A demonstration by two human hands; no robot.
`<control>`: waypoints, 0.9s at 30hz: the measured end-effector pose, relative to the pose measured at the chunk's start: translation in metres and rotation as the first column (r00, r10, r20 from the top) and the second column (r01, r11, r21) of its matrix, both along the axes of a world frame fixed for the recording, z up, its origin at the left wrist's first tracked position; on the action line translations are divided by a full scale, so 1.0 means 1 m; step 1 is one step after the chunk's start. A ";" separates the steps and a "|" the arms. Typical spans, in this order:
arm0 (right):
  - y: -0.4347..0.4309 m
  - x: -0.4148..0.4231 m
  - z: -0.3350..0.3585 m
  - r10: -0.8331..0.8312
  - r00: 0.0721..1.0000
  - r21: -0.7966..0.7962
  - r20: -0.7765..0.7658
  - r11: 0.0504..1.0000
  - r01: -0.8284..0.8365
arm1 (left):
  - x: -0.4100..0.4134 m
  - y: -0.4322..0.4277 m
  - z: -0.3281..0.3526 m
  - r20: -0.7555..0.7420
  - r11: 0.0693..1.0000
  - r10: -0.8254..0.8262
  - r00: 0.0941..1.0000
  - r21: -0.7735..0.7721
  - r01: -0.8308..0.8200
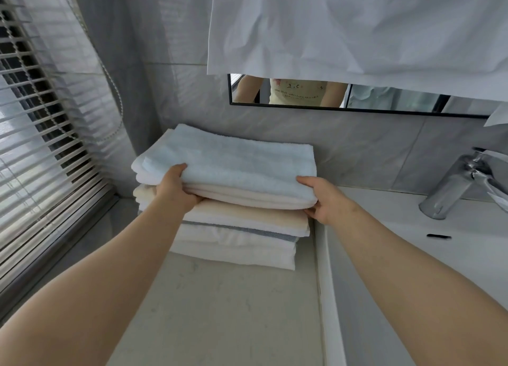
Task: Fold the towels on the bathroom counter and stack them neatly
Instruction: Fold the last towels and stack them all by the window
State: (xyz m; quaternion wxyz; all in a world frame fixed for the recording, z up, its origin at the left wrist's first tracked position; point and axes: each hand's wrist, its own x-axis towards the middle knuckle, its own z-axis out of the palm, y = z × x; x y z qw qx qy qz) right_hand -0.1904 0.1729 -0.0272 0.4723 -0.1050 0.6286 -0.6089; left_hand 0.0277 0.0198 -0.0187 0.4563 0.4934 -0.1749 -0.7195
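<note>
Gripping near edge of folded pale blue towel with left hand and right hand, fingers curled underneath; lying atop towel stack on counter, left of sink.

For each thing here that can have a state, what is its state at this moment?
blue towel: folded, on top of the pile, held at its near edge.
towel pile: folded, stacked on the counter.
left hand: grips the blue towel.
right hand: grips the blue towel.
tap: no water seen running.
blinds: lowered, slats partly open.
</note>
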 end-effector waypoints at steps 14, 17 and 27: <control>0.013 -0.001 -0.010 0.084 0.996 0.113 -0.021 0.990 -0.081 | -0.002 0.006 -0.010 0.117 0.994 0.111 0.987 -0.012 -0.110; 0.015 -0.001 -0.009 0.106 0.994 0.153 0.014 0.982 -0.107 | 0.001 0.007 -0.004 0.157 0.997 0.080 0.984 -0.005 -0.080; 0.033 0.007 -0.004 0.143 0.988 0.295 -0.059 0.948 -0.120 | -0.002 0.033 0.000 0.390 0.982 0.184 0.902 -0.028 -0.188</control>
